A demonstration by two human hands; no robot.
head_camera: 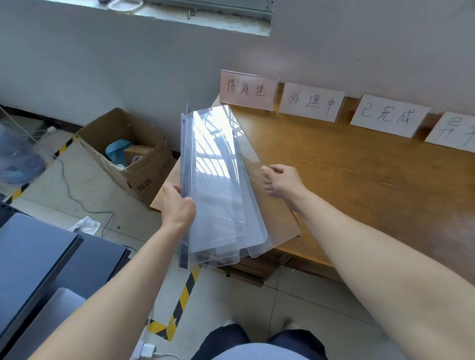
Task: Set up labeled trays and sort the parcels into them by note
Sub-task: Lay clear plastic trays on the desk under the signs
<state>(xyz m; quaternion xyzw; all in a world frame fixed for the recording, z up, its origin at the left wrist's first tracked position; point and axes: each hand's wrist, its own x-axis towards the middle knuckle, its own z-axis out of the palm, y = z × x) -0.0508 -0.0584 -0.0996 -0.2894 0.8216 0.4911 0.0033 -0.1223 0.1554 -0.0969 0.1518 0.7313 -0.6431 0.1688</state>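
Gripping the stack of clear trays by its long sides: left hand curls its fingers round the left rim, right hand pinches the right edge, over the bench's left end. Looks stiff, light, slick, so edge holds seem safest.

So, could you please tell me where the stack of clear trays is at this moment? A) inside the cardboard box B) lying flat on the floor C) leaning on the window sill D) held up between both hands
D: the left hand grips the left edge of the clear trays and the right hand holds their right edge, by the wooden table.
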